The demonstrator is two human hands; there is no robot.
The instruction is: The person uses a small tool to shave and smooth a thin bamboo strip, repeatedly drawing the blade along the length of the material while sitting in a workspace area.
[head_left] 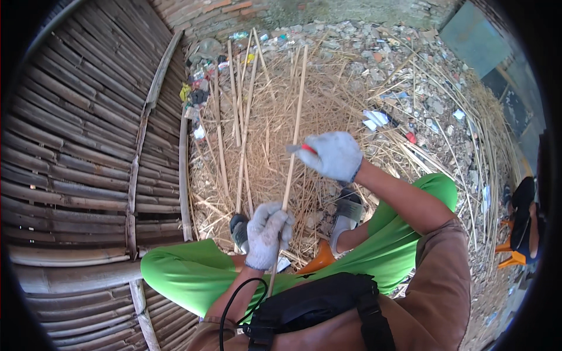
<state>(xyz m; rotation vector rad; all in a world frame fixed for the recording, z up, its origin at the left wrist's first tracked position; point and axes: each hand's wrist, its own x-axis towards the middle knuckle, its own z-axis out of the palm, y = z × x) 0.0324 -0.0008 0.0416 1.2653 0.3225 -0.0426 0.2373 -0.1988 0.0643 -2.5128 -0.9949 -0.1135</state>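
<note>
In the head view a long, thin bamboo stick (299,93) stretches away from me, its near end passing over my lap. My left hand (266,235), in a pale work glove, is closed around its lower part. My gloved right hand (336,155) grips a small knife (307,149) with a red handle. The short blade lies across the stick about midway along; whether it cuts into the wood cannot be made out. Several other bamboo sticks (246,117) lie on the ground to the left of the held one.
Dry bamboo shavings (269,140) cover the ground before my feet. Rubble and litter (433,105) spread to the right, with long bamboo strips (462,134). A bamboo slat wall (88,158) stands close on the left, a brick wall (304,13) ahead. Another person (524,216) sits at the far right.
</note>
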